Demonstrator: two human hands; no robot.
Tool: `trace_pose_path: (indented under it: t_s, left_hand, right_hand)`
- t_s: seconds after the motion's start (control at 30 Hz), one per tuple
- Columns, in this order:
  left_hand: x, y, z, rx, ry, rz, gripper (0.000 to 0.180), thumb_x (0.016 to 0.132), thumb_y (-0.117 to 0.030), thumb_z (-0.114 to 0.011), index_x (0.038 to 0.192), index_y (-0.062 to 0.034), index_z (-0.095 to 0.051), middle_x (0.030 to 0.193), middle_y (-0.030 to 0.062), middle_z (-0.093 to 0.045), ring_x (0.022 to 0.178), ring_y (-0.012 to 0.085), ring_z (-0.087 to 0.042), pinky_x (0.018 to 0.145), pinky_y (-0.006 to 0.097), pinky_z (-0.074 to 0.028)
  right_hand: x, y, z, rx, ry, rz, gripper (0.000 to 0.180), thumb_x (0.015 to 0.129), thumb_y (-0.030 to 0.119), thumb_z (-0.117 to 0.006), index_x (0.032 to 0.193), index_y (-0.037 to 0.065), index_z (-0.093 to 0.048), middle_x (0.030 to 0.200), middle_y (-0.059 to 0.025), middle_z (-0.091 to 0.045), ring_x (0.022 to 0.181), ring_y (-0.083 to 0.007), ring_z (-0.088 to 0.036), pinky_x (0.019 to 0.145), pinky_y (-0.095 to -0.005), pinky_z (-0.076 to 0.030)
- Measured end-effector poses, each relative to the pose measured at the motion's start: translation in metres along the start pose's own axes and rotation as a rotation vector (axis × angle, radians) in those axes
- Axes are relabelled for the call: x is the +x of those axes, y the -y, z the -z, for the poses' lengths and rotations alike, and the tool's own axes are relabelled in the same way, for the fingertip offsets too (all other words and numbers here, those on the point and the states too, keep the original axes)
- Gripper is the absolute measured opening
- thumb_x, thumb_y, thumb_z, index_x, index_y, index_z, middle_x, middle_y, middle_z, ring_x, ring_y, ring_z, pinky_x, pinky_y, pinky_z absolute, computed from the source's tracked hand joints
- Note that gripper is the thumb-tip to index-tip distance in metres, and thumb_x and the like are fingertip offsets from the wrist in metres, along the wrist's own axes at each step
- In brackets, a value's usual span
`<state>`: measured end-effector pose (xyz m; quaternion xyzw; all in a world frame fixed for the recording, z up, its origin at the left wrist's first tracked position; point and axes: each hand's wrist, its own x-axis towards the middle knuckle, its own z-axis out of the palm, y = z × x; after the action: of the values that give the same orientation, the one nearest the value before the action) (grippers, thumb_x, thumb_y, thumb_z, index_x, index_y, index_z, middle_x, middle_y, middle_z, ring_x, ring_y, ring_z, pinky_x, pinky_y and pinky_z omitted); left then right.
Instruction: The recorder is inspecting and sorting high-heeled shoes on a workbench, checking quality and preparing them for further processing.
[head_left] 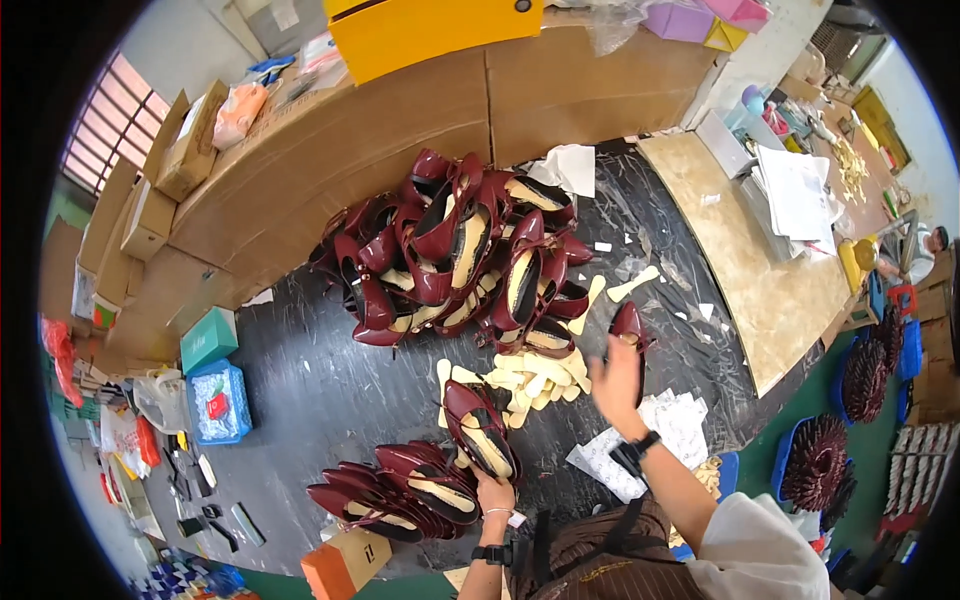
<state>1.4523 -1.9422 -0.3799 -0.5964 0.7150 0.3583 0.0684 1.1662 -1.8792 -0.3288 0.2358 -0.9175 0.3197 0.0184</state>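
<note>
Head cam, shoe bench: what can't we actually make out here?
- Right hand: motion-blurred; its fingers cover part of the dark red shoe, so the grip is unclear.
- Left hand: seen from the back, touching a shoe; finger contact is hidden.
- Shoe pile: lower shoes buried under upper ones, count unreadable.
- Orange box: cut off near the lower edge.
- Small tools at the left rim: too small and distorted to identify.

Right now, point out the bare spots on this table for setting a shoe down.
Free: dark table between the teal box and the shoe pile; also the tan board. Crowded: around the insoles, near the row of shoes.
</note>
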Motion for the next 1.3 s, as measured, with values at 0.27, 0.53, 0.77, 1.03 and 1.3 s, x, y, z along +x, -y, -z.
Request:
trace_pose_path:
  t_s: [0.27, 0.53, 0.77, 1.03, 1.3]
  left_hand:
    - [-0.009, -0.017, 0.003, -0.061, 0.062, 0.01, 0.078, 0.085, -0.015, -0.054, 0.143, 0.0055, -0.005, 0.103, 0.038, -0.056, 0.093, 0.0505, -0.055, 0.081, 0.051, -0.044]
    - [-0.022, -0.009, 0.038, -0.11, 0.103, -0.062, 0.077, 0.087, -0.02, -0.057, 0.141, 0.0113, -0.011, 0.111, 0.0323, -0.057, 0.09, 0.0416, -0.06, 0.079, 0.039, -0.048]
    - [-0.031, -0.034, 0.045, -0.054, 0.073, -0.306, 0.078, 0.083, -0.009, -0.06, 0.146, -0.0094, -0.015, 0.137, 0.0356, -0.028, 0.124, 0.0481, -0.036, 0.101, 0.045, -0.036]
    - [-0.028, -0.056, 0.041, 0.1, -0.015, -0.439, 0.073, 0.081, -0.01, -0.064, 0.143, -0.0078, -0.026, 0.144, 0.0334, -0.016, 0.13, 0.0496, -0.025, 0.104, 0.046, -0.032]
    - [-0.028, -0.082, 0.048, 0.059, -0.079, -0.56, 0.071, 0.08, -0.009, -0.064, 0.142, -0.0066, -0.029, 0.144, 0.0313, -0.017, 0.128, 0.0486, -0.028, 0.103, 0.048, -0.032]
  right_hand:
    - [0.092, 0.103, -0.082, 0.311, 0.443, -0.037, 0.027, 0.079, 0.025, -0.065, 0.092, 0.002, -0.062, 0.093, -0.0214, -0.062, 0.089, -0.0358, -0.06, 0.087, -0.0484, -0.041]
    - [0.03, 0.041, 0.041, 0.668, 0.101, -0.005, 0.011, 0.082, 0.001, -0.059, 0.092, -0.002, -0.059, 0.079, -0.0144, -0.06, 0.072, -0.0245, -0.059, 0.067, -0.0329, -0.046]
    - [-0.048, -0.04, 0.061, 0.36, -0.022, 0.183, 0.014, 0.077, -0.007, -0.06, 0.09, -0.002, -0.061, 0.081, -0.0151, -0.06, 0.074, -0.0317, -0.058, 0.068, -0.0345, -0.047]
    - [0.008, 0.033, 0.109, 0.892, 0.005, -0.066, 0.013, 0.087, -0.003, -0.057, 0.099, -0.006, -0.059, 0.091, -0.0048, -0.06, 0.082, -0.0085, -0.054, 0.073, -0.0226, -0.044]
    - [0.014, 0.044, 0.148, 1.106, -0.013, -0.087, 0.015, 0.09, 0.005, -0.058, 0.103, -0.002, -0.057, 0.095, -0.0035, -0.061, 0.083, -0.0087, -0.055, 0.078, -0.0231, -0.044]
